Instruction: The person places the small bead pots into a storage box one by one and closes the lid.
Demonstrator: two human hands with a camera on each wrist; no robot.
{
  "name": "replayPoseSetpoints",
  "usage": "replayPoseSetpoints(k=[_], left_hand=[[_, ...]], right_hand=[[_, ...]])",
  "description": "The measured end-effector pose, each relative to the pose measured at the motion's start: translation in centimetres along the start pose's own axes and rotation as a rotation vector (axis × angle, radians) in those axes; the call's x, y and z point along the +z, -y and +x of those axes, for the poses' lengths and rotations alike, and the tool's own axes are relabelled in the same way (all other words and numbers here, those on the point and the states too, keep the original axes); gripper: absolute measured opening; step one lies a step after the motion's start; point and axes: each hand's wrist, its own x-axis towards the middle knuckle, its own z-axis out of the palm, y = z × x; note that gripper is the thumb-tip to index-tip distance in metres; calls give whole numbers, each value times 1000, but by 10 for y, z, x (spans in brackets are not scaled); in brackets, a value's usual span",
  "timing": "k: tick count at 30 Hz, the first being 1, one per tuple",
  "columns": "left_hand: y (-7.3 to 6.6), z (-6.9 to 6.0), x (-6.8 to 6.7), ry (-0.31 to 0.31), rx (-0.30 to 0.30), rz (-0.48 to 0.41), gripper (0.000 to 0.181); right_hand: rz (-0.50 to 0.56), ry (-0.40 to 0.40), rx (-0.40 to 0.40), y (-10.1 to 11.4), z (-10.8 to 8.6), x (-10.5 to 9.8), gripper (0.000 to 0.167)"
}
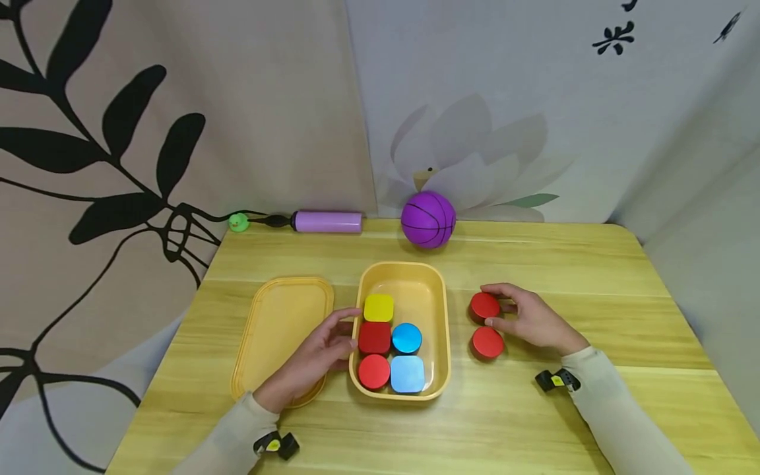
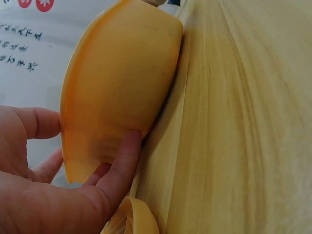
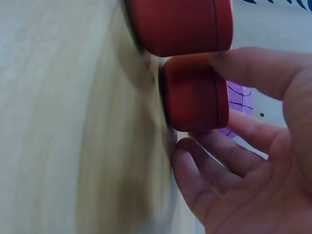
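Note:
A yellow plastic box (image 1: 432, 290) stands on the table with several small tins in it: a yellow square tin (image 1: 379, 308), a red square tin (image 1: 375, 338), a red round tin (image 1: 374, 372), a blue round tin (image 1: 406, 338) and a light blue square tin (image 1: 407, 374). My left hand (image 1: 320, 349) touches the box's left wall with its fingertips. To the right of the box, two red round tins sit close together. My right hand (image 1: 537, 320) holds the farther red tin (image 1: 484, 307) between thumb and fingers; the nearer red tin (image 1: 487, 344) stands beside the thumb.
The yellow lid (image 1: 285, 323) lies left of the box, partly beneath my left forearm. Along the back edge are a purple ball (image 1: 429, 220), a purple hand pump (image 1: 328, 221) and a small green toy (image 1: 239, 222). Curtains hang behind the table.

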Motion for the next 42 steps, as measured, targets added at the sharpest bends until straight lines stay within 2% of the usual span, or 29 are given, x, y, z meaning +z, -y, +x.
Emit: replayPoseSetpoints(k=[12,20,24,29,34,42], left_hand=[[0,-1,3,-2,3,-9,57],[2,-1,6,7,0,-32,56],[2,-2,8,16,-2,-28,55],[1,-4,6,-11,0,-1,55],[0,-4,4,-10,7,1,56],[0,-3,2,-7,11,7,56]], right_hand=[[15,21,-3,3,-1,-3,66],[43,-10,-9,5,0,-5,63],[49,-36,-25,15,1,-7,62],[34,-61,-86,30,10,-6,63],[39,-94,-128,44,18,-5,61],[40,-99,-174,65,29,-1,59]])
